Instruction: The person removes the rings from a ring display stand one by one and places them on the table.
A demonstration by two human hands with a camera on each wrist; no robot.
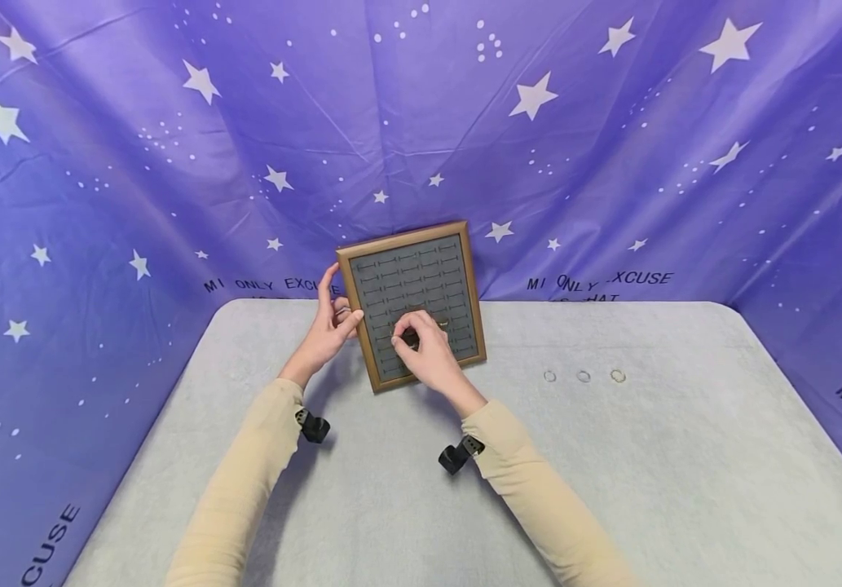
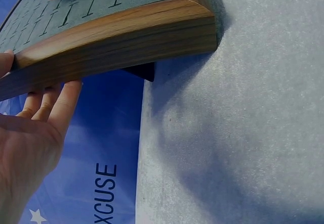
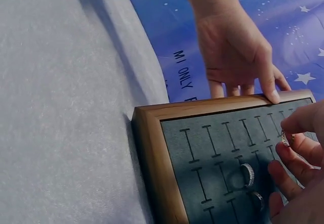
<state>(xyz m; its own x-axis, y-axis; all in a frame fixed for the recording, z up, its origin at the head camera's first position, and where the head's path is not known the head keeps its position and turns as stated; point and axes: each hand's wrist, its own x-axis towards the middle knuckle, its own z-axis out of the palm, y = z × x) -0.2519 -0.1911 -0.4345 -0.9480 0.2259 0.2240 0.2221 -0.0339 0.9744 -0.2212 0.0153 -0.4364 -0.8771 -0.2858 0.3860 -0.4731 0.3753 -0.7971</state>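
Note:
A ring display board with a wooden frame and a dark grey slotted pad stands tilted back at the far edge of the table. My left hand holds its left side, thumb on the front of the frame and fingers behind. In front of the lower pad, my right hand pinches a small ring between thumb and index finger, close over the slots. Two silvery rings, one sparkling and one lower down, sit in slots beside the right fingers.
To the right on the pale grey table lie three rings in a row: two silvery ones and a gold-toned ring. A purple star-printed curtain hangs behind the table. A dark support shows behind the board.

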